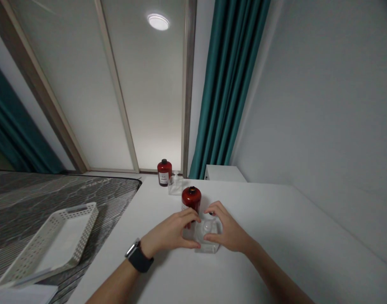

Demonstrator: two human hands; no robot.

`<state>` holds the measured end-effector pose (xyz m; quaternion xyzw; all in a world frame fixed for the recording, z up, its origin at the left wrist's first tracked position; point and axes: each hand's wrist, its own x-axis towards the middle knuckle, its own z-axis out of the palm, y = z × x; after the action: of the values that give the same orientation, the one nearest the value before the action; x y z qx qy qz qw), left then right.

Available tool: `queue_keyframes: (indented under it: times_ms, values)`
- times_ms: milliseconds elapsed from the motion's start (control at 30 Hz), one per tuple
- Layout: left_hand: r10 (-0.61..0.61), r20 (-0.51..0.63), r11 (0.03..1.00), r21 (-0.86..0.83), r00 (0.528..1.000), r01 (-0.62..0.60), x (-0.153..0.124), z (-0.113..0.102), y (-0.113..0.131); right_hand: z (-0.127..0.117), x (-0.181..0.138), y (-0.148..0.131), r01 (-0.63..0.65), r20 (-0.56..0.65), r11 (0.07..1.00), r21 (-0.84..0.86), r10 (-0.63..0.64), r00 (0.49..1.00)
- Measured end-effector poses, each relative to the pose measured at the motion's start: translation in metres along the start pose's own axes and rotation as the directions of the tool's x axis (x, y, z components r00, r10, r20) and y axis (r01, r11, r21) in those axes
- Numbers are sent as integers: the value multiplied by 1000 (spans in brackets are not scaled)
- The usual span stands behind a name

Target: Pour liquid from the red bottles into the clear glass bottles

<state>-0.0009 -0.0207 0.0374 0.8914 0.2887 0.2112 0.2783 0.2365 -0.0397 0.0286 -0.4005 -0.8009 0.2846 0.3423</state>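
Note:
A clear square glass bottle (206, 236) stands on the white table (244, 270), between my two hands. My left hand (177, 230), fingers curved and apart, is at the bottle's left side; its thumb reaches the lower edge of the glass. From the right, my right hand (227, 230) curves over the bottle with thumb and fingers spread. A small black piece (211, 213) shows under its fingertips; whether they touch it I cannot tell. Just behind my left fingers stands a dark red bottle (191, 198), its top uncapped and its lower part partly hidden.
Toward the table's far edge stand a second red bottle (164, 172) with a black cap and white label, and another clear glass bottle (175, 185). A white perforated basket (84, 236) lies at the left, below the table. Behind are a white cabinet (225, 173) and green curtain (233, 84).

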Motion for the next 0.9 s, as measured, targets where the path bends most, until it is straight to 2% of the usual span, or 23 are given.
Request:
queue_keyframes:
  times_ms: [133,367,500,633,733,900]
  values:
    - [-25,-15,1000,6,1000,25,-1,2,-2,4,11,-5,-45,51,999,9,44,998]
    - [-134,-14,991,12,991,134,0,2,5,-2,-10,18,-31,-38,998,57,33,999]
    - [-169,-24,986,-15,985,168,1,4,4,-3,-18,20,-7,-65,998,61,11,998]
    - [-115,-24,993,-42,993,114,2,3,5,13,-17,9,-7,-41,994,107,12,999]
    - [-43,-19,997,-58,999,42,2,1,6,22,-15,4,-44,-78,990,131,55,995]
    - [29,-6,999,-43,1000,-30,1,0,6,13,-16,13,-55,-75,989,137,66,995]
